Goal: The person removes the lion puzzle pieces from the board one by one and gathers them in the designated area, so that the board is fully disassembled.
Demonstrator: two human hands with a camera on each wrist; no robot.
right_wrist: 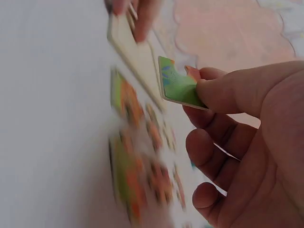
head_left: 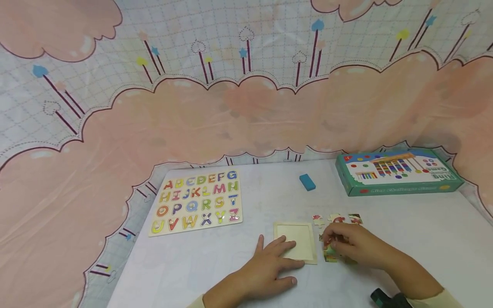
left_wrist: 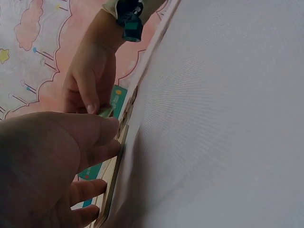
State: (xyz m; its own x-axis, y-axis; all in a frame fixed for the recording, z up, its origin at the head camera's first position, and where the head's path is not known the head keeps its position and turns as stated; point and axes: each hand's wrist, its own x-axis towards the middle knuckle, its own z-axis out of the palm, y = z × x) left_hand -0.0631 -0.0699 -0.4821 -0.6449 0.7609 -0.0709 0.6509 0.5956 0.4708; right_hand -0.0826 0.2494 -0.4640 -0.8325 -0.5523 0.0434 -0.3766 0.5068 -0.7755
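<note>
My left hand [head_left: 266, 270] lies with fingers spread on a square pale wooden puzzle tray [head_left: 303, 237], bare inside its raised rim. Just right of the tray, my right hand [head_left: 363, 246] pinches a jigsaw piece [right_wrist: 178, 85] between thumb and fingers. The piece is green with blue marks and a bit of orange, and has a rounded notch; the right wrist view shows it lifted off the table. Beneath and around the right hand lie several loose jigsaw pieces [head_left: 337, 218], partly hidden by the hand in the head view and blurred in the right wrist view.
A wooden alphabet board [head_left: 198, 203] with coloured letters lies at the left. A blue block [head_left: 307, 182] is near the back, and a green game box [head_left: 400, 173] stands at the back right. A patterned cloth [head_left: 246, 115] hangs behind the white table [head_left: 269, 192].
</note>
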